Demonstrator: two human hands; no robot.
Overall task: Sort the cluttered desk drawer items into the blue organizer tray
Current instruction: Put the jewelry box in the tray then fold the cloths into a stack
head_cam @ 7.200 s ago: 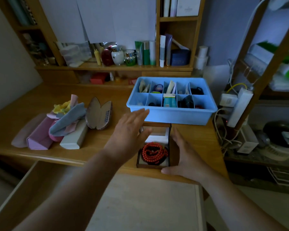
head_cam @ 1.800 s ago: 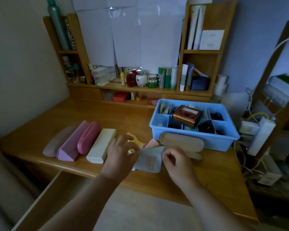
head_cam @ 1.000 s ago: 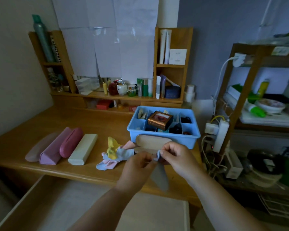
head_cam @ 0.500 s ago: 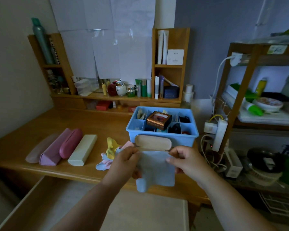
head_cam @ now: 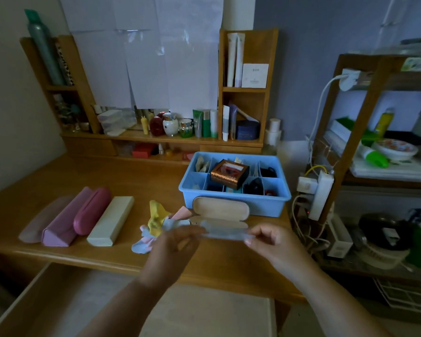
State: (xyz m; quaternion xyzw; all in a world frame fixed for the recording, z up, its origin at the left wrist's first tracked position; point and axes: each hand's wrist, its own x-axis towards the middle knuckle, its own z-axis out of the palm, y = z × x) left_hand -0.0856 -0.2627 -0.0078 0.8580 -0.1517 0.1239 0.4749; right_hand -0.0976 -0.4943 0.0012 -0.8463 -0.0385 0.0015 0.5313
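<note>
Both hands hold a light blue cloth (head_cam: 225,231) stretched flat between them above the desk. My left hand (head_cam: 174,248) pinches its left edge and my right hand (head_cam: 269,242) pinches its right edge. Just behind the cloth lies a beige glasses case (head_cam: 220,207), open, against the front wall of the blue organizer tray (head_cam: 260,207). A brown box (head_cam: 229,173) sits tilted on top of the tray's dividers. A pile of yellow, pink and blue cloths (head_cam: 156,222) lies on the desk left of my left hand.
Four glasses cases lie in a row at the desk's left: a pale pink one (head_cam: 43,218), a purple one (head_cam: 66,220), a magenta one (head_cam: 91,210) and a white one (head_cam: 111,221). The open drawer (head_cam: 83,305) is below. Cables and a power strip (head_cam: 320,194) hang at the right.
The blue cloth hung down as a flat sheet half a second ago; it is now pulled out level between my hands, which have moved apart.
</note>
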